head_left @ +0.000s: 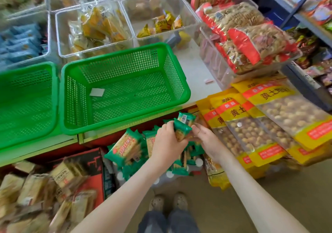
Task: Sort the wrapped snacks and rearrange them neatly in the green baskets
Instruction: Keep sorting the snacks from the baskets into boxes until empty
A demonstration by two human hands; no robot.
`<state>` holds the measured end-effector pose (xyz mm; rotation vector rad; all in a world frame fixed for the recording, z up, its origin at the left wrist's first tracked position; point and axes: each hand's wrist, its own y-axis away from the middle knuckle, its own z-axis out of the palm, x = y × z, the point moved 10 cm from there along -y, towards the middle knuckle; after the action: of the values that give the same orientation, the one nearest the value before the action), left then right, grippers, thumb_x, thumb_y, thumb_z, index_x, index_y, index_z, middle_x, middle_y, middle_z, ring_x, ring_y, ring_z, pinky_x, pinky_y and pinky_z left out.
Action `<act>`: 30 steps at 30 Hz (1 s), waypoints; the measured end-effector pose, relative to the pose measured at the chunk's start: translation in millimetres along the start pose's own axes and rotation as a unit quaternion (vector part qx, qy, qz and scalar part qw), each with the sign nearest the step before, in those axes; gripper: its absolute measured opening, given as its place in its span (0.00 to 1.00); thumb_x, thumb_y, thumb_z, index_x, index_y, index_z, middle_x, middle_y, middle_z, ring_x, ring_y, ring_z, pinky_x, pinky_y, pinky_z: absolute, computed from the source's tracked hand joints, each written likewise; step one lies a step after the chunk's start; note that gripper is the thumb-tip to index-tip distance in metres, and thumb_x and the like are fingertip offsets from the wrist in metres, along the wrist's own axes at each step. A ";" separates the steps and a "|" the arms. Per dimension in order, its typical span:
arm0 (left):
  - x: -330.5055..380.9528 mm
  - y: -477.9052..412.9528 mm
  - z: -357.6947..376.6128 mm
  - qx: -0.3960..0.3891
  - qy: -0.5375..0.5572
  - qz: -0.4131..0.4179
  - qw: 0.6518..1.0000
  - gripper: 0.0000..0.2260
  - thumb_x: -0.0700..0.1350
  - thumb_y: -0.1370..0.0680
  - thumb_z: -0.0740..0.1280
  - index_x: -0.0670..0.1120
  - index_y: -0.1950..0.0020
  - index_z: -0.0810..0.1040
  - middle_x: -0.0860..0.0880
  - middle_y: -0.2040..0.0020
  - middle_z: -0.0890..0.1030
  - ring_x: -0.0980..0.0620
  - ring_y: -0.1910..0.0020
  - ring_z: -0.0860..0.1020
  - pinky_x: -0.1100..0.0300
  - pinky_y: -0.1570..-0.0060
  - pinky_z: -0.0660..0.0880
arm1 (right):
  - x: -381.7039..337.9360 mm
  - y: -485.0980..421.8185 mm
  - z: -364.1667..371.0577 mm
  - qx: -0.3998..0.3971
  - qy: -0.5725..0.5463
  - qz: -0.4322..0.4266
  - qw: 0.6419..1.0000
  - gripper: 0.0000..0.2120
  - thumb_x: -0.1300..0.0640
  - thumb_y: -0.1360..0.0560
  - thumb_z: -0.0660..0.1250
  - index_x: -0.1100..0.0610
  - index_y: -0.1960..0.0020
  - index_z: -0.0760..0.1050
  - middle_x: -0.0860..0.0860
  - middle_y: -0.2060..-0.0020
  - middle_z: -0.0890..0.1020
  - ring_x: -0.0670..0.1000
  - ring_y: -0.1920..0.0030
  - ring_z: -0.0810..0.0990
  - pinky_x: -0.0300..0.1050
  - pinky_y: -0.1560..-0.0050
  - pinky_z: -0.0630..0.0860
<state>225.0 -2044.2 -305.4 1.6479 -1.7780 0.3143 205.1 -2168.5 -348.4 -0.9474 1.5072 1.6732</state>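
Item 1. Green plastic lattice basket (107, 130), centre, on the far shelf.
Item 2. Second green plastic basket (27, 67), left, only partly in view.
Item 3. Loose pile of green-wrapped cracker packets (125, 148), near, below the shelf edge.
Item 4. Left hand (168, 141), fingers curled round a bundle of green packets (182, 131), held above the pile and near the centre basket's front wall.
Item 5. Right hand (206, 139), thumb against the same bundle. Its fingers are hidden, so the grip cannot be told.
Item 6. White paper slip (97, 92) on the centre basket's floor.
Step, as judged: gathering one kind. The next move calls for clearing the front rim and laying the packets in flat rows.
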 end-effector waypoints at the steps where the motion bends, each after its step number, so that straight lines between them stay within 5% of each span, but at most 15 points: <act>1: 2.5 -3.5 5.5 -0.006 0.030 -0.007 1.000 0.25 0.55 0.27 0.70 0.47 0.34 0.68 0.51 0.44 0.74 0.51 0.44 0.72 0.59 0.48 0.70 | -0.9 0.7 3.6 -0.027 -0.046 -0.001 0.999 0.17 0.46 0.24 0.59 0.51 0.39 0.74 0.46 0.47 0.83 0.45 0.45 0.80 0.40 0.47 0.74; 7: 25.5 -13.5 34.3 -0.089 0.137 -0.020 0.986 0.20 0.54 0.28 0.74 0.52 0.41 0.71 0.58 0.50 0.78 0.60 0.53 0.77 0.67 0.57 0.74 | 5.7 -6.0 -22.1 -0.026 -0.167 0.030 0.985 0.15 0.54 0.21 0.61 0.52 0.35 0.73 0.52 0.45 0.83 0.51 0.46 0.82 0.43 0.53 0.78; 9: 23.5 -17.8 32.3 -0.061 0.121 -0.036 0.990 0.23 0.54 0.28 0.74 0.50 0.39 0.70 0.56 0.48 0.78 0.58 0.50 0.78 0.67 0.57 0.74 | 16.9 -14.0 -45.0 0.055 -0.068 0.038 0.995 0.18 0.52 0.20 0.61 0.51 0.31 0.69 0.52 0.40 0.80 0.51 0.42 0.79 0.50 0.45 0.76; 11: 20.3 -24.4 23.0 -0.003 0.057 -0.044 0.997 0.34 0.55 0.27 0.73 0.44 0.28 0.63 0.49 0.39 0.76 0.50 0.39 0.74 0.59 0.45 0.74 | 18.1 -21.1 -65.8 0.119 0.111 0.031 0.986 0.26 0.49 0.20 0.60 0.48 0.24 0.57 0.49 0.32 0.71 0.51 0.32 0.69 0.58 0.32 0.66; 14: 14.9 -33.6 26.2 0.018 -0.028 -0.070 0.997 0.44 0.56 0.26 0.71 0.39 0.22 0.48 0.42 0.32 0.68 0.44 0.33 0.67 0.55 0.37 0.67 | 20.7 -29.9 -63.2 0.091 0.384 0.015 0.919 0.33 0.46 0.19 0.57 0.48 0.21 0.42 0.49 0.23 0.53 0.55 0.24 0.50 0.57 0.27 0.51; 18: 8.8 -46.1 58.6 -0.034 -0.115 -0.066 0.991 0.42 0.55 0.23 0.66 0.38 0.22 0.44 0.36 0.29 0.61 0.37 0.32 0.64 0.50 0.34 0.64 | 51.8 -32.8 -57.3 0.034 0.499 0.063 0.863 0.32 0.44 0.18 0.51 0.48 0.22 0.38 0.51 0.22 0.41 0.56 0.23 0.41 0.60 0.25 0.44; 23: 17.9 -43.9 81.6 -0.075 -0.193 0.018 0.978 0.28 0.48 0.17 0.55 0.37 0.22 0.49 0.35 0.22 0.47 0.34 0.24 0.46 0.43 0.26 0.45 | 48.9 -25.6 -62.2 0.070 0.509 0.031 0.857 0.30 0.50 0.17 0.53 0.52 0.21 0.42 0.52 0.22 0.44 0.55 0.23 0.42 0.56 0.25 0.45; 25: 15.3 -42.4 78.3 -0.061 -0.171 0.010 0.983 0.30 0.48 0.18 0.55 0.41 0.21 0.46 0.36 0.22 0.45 0.37 0.23 0.44 0.46 0.26 0.45 | 43.7 -19.6 -62.6 0.086 0.489 0.016 0.868 0.30 0.51 0.18 0.55 0.54 0.21 0.45 0.52 0.22 0.47 0.55 0.23 0.44 0.54 0.25 0.47; 30: 24.4 -26.1 58.8 -0.017 -0.155 0.072 0.985 0.25 0.47 0.18 0.56 0.39 0.23 0.55 0.36 0.23 0.51 0.38 0.23 0.50 0.47 0.26 0.51 | 10.5 2.8 -47.5 0.129 0.491 -0.050 0.860 0.28 0.55 0.19 0.57 0.55 0.22 0.51 0.52 0.23 0.54 0.53 0.25 0.51 0.51 0.26 0.54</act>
<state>232.1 -2102.9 -340.7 1.6156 -2.1258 0.0917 200.9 -2215.9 -359.0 -1.8288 2.1760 0.8402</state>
